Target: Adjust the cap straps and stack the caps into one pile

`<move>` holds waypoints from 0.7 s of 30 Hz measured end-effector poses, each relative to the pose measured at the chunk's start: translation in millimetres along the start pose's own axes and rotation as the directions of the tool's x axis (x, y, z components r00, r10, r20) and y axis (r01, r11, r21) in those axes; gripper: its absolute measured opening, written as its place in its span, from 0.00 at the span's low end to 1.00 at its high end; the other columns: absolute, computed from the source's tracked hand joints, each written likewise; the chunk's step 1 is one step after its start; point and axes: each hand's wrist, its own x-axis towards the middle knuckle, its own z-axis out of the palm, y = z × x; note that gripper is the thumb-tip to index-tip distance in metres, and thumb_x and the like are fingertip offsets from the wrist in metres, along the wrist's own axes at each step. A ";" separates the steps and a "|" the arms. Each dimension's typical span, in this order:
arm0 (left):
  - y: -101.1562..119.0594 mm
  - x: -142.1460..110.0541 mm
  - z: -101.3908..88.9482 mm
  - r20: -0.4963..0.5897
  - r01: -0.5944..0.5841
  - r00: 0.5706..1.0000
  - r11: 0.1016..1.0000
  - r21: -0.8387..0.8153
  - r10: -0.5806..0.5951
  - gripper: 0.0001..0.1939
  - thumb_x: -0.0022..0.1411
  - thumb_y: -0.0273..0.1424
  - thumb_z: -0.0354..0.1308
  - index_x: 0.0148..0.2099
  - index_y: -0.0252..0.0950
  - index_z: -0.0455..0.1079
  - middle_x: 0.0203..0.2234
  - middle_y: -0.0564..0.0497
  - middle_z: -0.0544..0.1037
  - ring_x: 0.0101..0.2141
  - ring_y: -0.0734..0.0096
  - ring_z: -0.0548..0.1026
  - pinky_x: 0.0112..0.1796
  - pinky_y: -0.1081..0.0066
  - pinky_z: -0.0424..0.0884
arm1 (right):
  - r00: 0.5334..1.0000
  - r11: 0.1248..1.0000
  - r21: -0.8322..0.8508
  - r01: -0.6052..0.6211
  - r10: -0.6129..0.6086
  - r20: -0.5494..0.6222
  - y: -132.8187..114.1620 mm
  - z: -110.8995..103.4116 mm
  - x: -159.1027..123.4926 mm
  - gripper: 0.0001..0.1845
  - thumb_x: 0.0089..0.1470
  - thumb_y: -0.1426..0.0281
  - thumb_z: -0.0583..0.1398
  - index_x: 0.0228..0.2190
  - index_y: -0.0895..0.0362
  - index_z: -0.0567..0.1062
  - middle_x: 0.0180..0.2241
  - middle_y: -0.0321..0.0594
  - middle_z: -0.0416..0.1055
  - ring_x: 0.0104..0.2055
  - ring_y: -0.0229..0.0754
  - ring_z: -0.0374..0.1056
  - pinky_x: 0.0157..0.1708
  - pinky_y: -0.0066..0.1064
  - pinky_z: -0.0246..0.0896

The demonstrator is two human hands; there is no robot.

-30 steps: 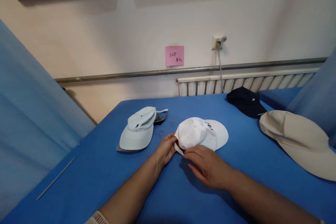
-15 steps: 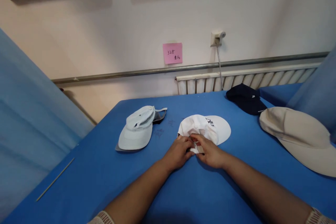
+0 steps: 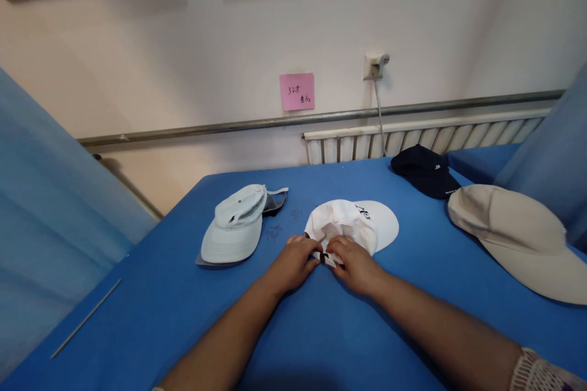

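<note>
A white baseball cap (image 3: 343,217) with dark lettering lies on the blue table, its brim to the right. Both hands are at its back strap (image 3: 328,260), on the side facing me. The strap's left part is pinched between the fingertips of my left hand (image 3: 294,261). Farther right, my right hand (image 3: 356,265) pinches the strap and cap edge between thumb and fingers. A small dark piece shows on the strap between the hands. The fingers hide part of the cap's rear edge.
On the left sits a pale blue cap (image 3: 233,229) stacked over a darker one. A navy cap (image 3: 422,171) and a beige cap (image 3: 516,229) lie to the right. A thin stick (image 3: 86,319) rests near the table's left edge. Blue curtains (image 3: 55,220) flank the table.
My left hand has drawn left, away from my right hand, so the gap between them is wider. More of the strap and its dark piece shows between them.
</note>
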 end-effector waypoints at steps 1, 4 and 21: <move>0.5 0.9 -0.3 0.012 0.005 1.000 0.999 0.038 -0.006 0.07 0.60 0.30 0.57 0.41 0.38 0.72 0.35 0.49 0.75 0.40 0.61 0.70 0.47 0.60 0.62 | 1.000 1.000 -0.023 -0.007 0.007 0.000 -1.3 0.1 0.1 0.10 0.52 0.78 0.58 0.38 0.56 0.70 0.39 0.44 0.70 0.44 0.47 0.65 0.45 0.40 0.62; 3.3 3.1 1.1 0.011 0.007 1.000 0.998 -0.059 -0.006 0.07 0.63 0.32 0.53 0.36 0.37 0.71 0.32 0.50 0.75 0.37 0.64 0.70 0.44 0.64 0.64 | 0.999 1.000 -0.029 -0.008 0.006 -0.038 -6.8 -2.7 -0.8 0.13 0.52 0.75 0.61 0.40 0.56 0.68 0.39 0.44 0.69 0.42 0.48 0.65 0.43 0.40 0.62; 0.9 4.1 -8.6 -0.175 0.092 0.983 0.963 0.252 -0.048 0.06 0.59 0.25 0.52 0.36 0.37 0.71 0.29 0.49 0.75 0.36 0.61 0.71 0.47 0.59 0.61 | 0.982 0.985 -0.149 0.091 -0.113 -0.151 -20.8 -10.6 -4.7 0.04 0.55 0.76 0.56 0.32 0.55 0.66 0.31 0.40 0.68 0.35 0.44 0.63 0.35 0.35 0.57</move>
